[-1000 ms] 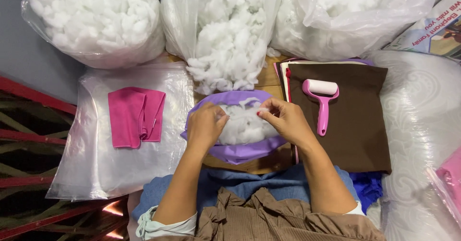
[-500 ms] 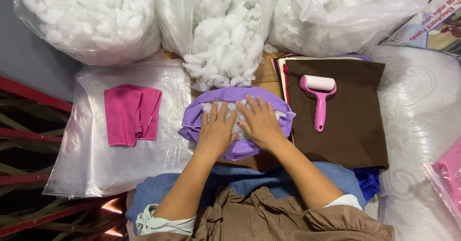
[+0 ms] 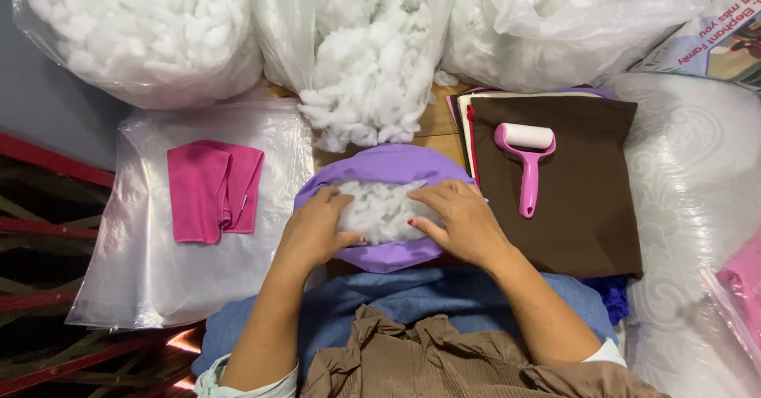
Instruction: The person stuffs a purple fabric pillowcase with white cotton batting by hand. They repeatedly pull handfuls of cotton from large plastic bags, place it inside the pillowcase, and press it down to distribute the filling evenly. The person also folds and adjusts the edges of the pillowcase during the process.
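- Left hand (image 3: 317,227), centre of frame: palm down, fingers spread flat on left edge of round purple fabric pouch (image 3: 396,172), fingertips touching white fluffy stuffing (image 3: 380,208) in its opening; not clenched, nothing gripped, just pressing.
- Right hand (image 3: 460,223), just right of centre: likewise flat and open, fingers lying over right side of stuffing and pouch rim; pressing, not grasping.
- Purple pouch: centre of frame, resting at near edge of wooden surface (image 3: 440,120), partly over blue-clad lap (image 3: 412,303); stuffing visible between both hands.
- Folded pink cloth (image 3: 214,190), left of centre: lying flat on clear plastic sheet (image 3: 143,271), well apart from left hand.
- Pink-handled lint roller with white roll (image 3: 525,156), right of centre: lying on flat brown fabric piece (image 3: 579,192), near right hand, not touching.
- Brown fabric stacked over other sheets, cream and purple edges showing at top left corner.
- Three clear plastic bags of white fibre stuffing across top: upper left (image 3: 135,33), upper middle (image 3: 357,49) with open mouth spilling toward pouch, upper right (image 3: 571,25).
- White embossed padded material (image 3: 697,208), right edge of frame.
- Pink item in clear wrap (image 3: 741,283), lower right edge, partly cut off.
- Printed booklet (image 3: 713,41), upper right corner.
- Brown ruffled garment (image 3: 444,362), bottom centre.
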